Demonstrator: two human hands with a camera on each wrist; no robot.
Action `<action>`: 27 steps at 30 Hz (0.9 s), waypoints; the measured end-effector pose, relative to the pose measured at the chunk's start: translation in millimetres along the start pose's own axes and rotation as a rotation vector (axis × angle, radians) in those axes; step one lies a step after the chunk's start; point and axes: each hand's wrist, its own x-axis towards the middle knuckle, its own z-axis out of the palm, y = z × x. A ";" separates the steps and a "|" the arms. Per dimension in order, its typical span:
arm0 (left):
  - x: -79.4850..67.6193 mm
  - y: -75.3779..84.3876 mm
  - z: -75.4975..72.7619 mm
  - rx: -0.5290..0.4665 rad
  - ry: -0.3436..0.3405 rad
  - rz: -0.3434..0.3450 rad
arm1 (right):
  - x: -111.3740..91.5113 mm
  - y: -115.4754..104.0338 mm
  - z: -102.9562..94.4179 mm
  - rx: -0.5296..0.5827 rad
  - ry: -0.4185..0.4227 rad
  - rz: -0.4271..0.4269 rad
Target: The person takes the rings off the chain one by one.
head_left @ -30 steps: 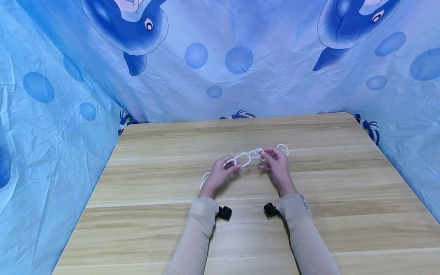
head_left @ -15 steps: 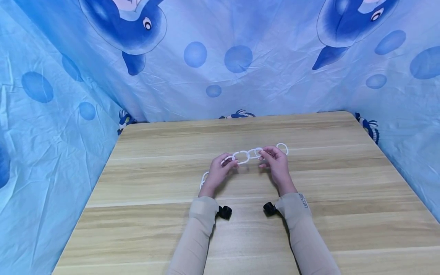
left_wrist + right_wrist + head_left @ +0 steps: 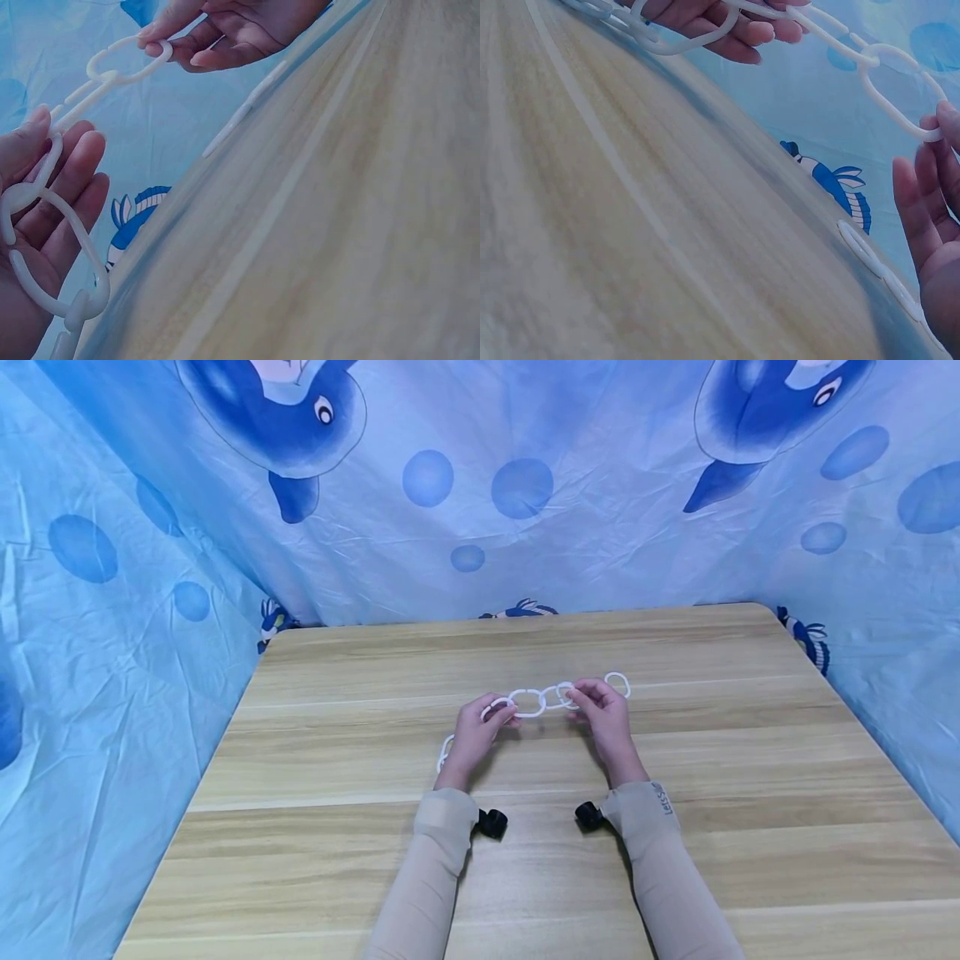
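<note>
A white plastic chain (image 3: 527, 692) of open-gapped oval links stretches between my two hands, above the wooden table. My left hand (image 3: 474, 731) pinches one link between thumb and fingers. In the left wrist view, more links (image 3: 97, 259) hang down across that palm. My right hand (image 3: 606, 718) pinches the link at the other end (image 3: 896, 112) with its thumb and fingertips. Beyond the right hand, white links (image 3: 859, 247) lie on the table. Whether they join the held chain is hidden by the hand.
The wood-grain table (image 3: 300, 843) spreads out around both hands. A blue curtain (image 3: 465, 510) with whale prints hangs behind its far edge and along the sides. Black wrist cameras (image 3: 491, 823) sit at the cuffs.
My left hand has shifted slightly left and up, and the link between the hands has gone from slanted to nearly level. The right hand has hardly moved and keeps its pinch.
</note>
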 end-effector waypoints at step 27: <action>-1.4 0.4 2.2 0.041 -0.018 -0.020 | 1.9 4.1 0.8 -0.071 -0.038 -0.026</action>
